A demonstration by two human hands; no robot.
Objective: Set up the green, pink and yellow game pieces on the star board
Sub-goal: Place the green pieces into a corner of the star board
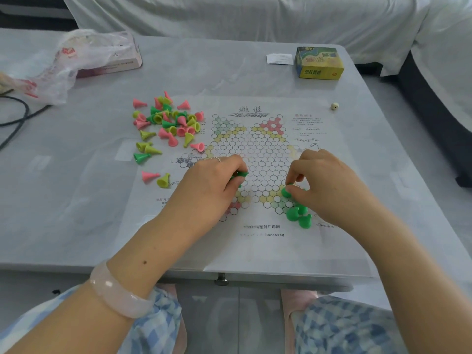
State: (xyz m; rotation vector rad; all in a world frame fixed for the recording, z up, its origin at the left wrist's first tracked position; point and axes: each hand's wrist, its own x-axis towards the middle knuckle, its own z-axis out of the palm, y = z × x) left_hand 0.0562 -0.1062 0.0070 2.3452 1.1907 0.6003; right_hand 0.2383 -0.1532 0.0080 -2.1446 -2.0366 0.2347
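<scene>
The paper star board [255,159] lies flat in the middle of the table. A heap of green, pink and yellow cone pieces [168,123] lies off its upper left corner. My left hand [212,185] rests on the board's left side, fingers closed around green pieces [240,175]. My right hand [329,180] is over the near right star point, pinching one green piece [286,192] down onto a circle. Several green pieces [298,215] stand upright in that point, just below my right fingers.
A yellow-green game box [319,63] and a paper slip [279,59] sit at the far right. A small die [334,106] lies right of the board. A plastic bag over a pink box [84,57] and a black cable [18,116] lie at the left.
</scene>
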